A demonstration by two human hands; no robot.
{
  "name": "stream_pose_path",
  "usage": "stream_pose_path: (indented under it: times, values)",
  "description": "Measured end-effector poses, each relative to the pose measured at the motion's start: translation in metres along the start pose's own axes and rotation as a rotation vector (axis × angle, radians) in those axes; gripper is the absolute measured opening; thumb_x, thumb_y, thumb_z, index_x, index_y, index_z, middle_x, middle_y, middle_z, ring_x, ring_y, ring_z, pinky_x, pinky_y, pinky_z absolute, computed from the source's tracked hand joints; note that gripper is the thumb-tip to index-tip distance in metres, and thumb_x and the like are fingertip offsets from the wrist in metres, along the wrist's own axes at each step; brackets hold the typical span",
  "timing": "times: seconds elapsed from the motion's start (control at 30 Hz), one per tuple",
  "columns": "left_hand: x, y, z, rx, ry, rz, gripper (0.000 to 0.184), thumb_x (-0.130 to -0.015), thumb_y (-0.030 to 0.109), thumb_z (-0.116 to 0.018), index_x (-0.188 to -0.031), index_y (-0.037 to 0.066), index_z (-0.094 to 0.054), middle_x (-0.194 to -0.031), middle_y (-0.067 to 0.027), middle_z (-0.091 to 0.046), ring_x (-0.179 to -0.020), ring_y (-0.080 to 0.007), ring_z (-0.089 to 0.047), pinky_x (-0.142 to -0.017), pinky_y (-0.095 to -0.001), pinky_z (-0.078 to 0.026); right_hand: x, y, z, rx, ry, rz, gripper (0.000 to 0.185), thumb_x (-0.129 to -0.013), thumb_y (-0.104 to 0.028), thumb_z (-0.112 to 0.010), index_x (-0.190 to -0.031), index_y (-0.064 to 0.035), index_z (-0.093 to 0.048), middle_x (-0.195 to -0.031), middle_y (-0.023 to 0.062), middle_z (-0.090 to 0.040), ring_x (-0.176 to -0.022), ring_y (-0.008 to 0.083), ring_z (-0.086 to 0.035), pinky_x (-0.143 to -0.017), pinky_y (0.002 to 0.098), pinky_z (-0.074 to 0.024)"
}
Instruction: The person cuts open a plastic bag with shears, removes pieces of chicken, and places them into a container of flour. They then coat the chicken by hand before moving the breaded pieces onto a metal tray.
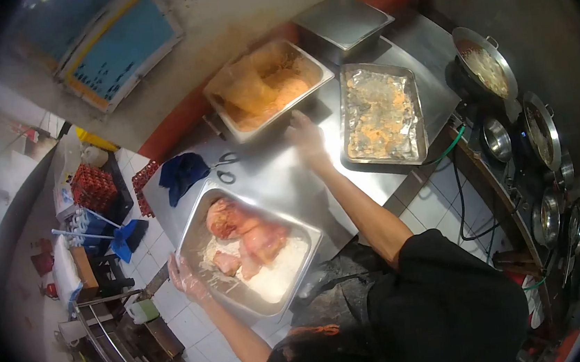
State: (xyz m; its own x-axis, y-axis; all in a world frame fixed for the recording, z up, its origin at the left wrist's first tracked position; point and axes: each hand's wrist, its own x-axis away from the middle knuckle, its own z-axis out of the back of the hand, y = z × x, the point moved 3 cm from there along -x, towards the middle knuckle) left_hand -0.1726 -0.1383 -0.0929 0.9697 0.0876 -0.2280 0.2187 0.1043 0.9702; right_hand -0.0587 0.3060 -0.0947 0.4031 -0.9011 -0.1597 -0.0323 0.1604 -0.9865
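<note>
Steel table (271,169) carries, at its near side, the pan (228,295) where raw meat pieces (264,243) lie together on white powder (272,284). The meat stretches from the far left part of the pan toward its right side. The left hand (189,283) is the nearer one, just beside the outer left wall, with the meat to its right; its fingers look slightly spread, but if they press on the wall I cannot tell. The right hand (305,137) is farther forward, close by the rim of a deep container (257,133) with orange contents; it is blurred, so its finger state is not clear. Scissors (225,178) and blue cloth (183,177) lie between these two vessels. To the right stands a shallow tray (389,159); farther are woks (485,68) and the wall (218,13).
</note>
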Motion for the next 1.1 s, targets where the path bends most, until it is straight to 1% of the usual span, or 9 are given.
stream_pose_path:
  times: [0.1, 0.3, 0.37, 0.57, 0.67, 0.73, 0.87, 0.97, 1.1]
  values:
    - [0.008, 0.014, -0.001, -0.118, -0.002, 0.089, 0.046, -0.09, 0.019, -0.064, -0.129, -0.003, -0.054, -0.132, -0.014, -0.052, -0.118, -0.0232, -0.05, -0.102, -0.0344, -0.039, 0.038, -0.062, 0.086, 0.263, -0.183, -0.144, 0.053, -0.084, -0.016, -0.06, -0.133, -0.0003, -0.049, -0.12, 0.0241, -0.062, -0.111, 0.0314, -0.062, -0.094, 0.0381, -0.0481]
    - [0.02, 0.006, 0.008, -0.492, -0.062, -0.088, 0.052, -0.092, 0.028, -0.06, -0.132, -0.003, -0.052, -0.138, -0.0172, -0.049, -0.121, -0.0267, -0.049, -0.103, -0.0367, -0.039, 0.051, -0.024, 0.258, 0.959, 0.349, -0.142, 0.061, -0.084, -0.036, -0.065, -0.133, -0.0044, -0.048, -0.124, 0.0211, -0.053, -0.116, 0.0386, -0.052, -0.103, 0.0481, -0.0398]
    - [0.06, 0.05, -0.011, -0.439, 0.173, 0.134, 0.052, -0.092, 0.031, -0.059, -0.132, -0.002, -0.053, -0.138, -0.0177, -0.049, -0.122, -0.0284, -0.049, -0.101, -0.0393, -0.041, 0.03, -0.007, 0.303, 1.002, 0.286, -0.148, 0.06, -0.084, -0.035, -0.064, -0.133, -0.0046, -0.048, -0.125, 0.0224, -0.053, -0.116, 0.0385, -0.052, -0.102, 0.0467, -0.0405]
    - [0.141, 0.015, -0.003, -0.686, 0.348, 0.024, 0.05, -0.095, 0.043, -0.053, -0.126, 0.005, -0.059, -0.133, -0.0193, -0.051, -0.12, -0.0318, -0.051, -0.097, -0.0419, -0.045, -0.02, 0.053, 0.338, 0.838, 0.092, -0.579, 0.056, -0.088, -0.03, -0.055, -0.137, -0.0075, -0.043, -0.117, 0.0265, -0.061, -0.106, 0.0434, -0.059, -0.094, 0.0487, -0.0463]
    - [0.173, 0.005, 0.01, -1.003, 0.157, -0.454, 0.05, -0.094, 0.043, -0.052, -0.126, 0.005, -0.058, -0.131, -0.0212, -0.051, -0.116, -0.034, -0.052, -0.097, -0.0424, -0.045, -0.014, 0.054, 0.34, 0.749, 0.23, -0.473, 0.055, -0.09, -0.028, -0.048, -0.14, -0.0093, -0.037, -0.114, 0.0259, -0.062, -0.102, 0.0456, -0.061, -0.09, 0.0512, -0.0468]
    - [0.18, 0.005, 0.013, -0.878, -0.116, 0.413, 0.051, -0.093, 0.041, -0.053, -0.127, 0.002, -0.055, -0.13, -0.022, -0.05, -0.115, -0.0345, -0.051, -0.097, -0.0441, -0.045, -0.01, 0.035, 0.337, 0.668, 0.33, -0.557, 0.052, -0.092, -0.025, -0.044, -0.141, -0.0116, -0.033, -0.114, 0.0278, -0.062, -0.103, 0.0455, -0.061, -0.09, 0.0517, -0.0466]
    - [0.168, 0.018, 0.003, -0.879, -0.311, 0.363, 0.051, -0.092, 0.035, -0.056, -0.126, -0.002, -0.053, -0.129, -0.0214, -0.05, -0.11, -0.0329, -0.053, -0.094, -0.0435, -0.045, -0.024, 0.044, 0.342, 0.681, 0.411, -0.57, 0.054, -0.091, -0.024, -0.047, -0.142, -0.0123, -0.031, -0.113, 0.0291, -0.061, -0.101, 0.0446, -0.061, -0.089, 0.0516, -0.0468]
    - [0.142, 0.037, -0.007, -0.403, 0.014, 0.431, 0.05, -0.09, 0.031, -0.06, -0.127, -0.002, -0.053, -0.13, -0.0211, -0.05, -0.108, -0.0313, -0.054, -0.092, -0.0424, -0.045, -0.031, 0.06, 0.343, 0.731, 0.379, -0.619, 0.057, -0.09, -0.026, -0.051, -0.142, -0.012, -0.032, -0.116, 0.0273, -0.061, -0.106, 0.043, -0.06, -0.092, 0.049, -0.0477]
    - [0.104, 0.035, -0.021, -0.455, -0.323, 0.258, 0.053, -0.091, 0.033, -0.06, -0.13, -0.002, -0.051, -0.132, -0.0217, -0.05, -0.116, -0.0323, -0.051, -0.097, -0.0406, -0.042, 0.006, 0.027, 0.318, 0.778, 0.364, -0.482, 0.05, -0.09, -0.029, -0.055, -0.135, -0.0088, -0.045, -0.12, 0.0225, -0.061, -0.113, 0.0388, -0.059, -0.096, 0.0451, -0.0468]
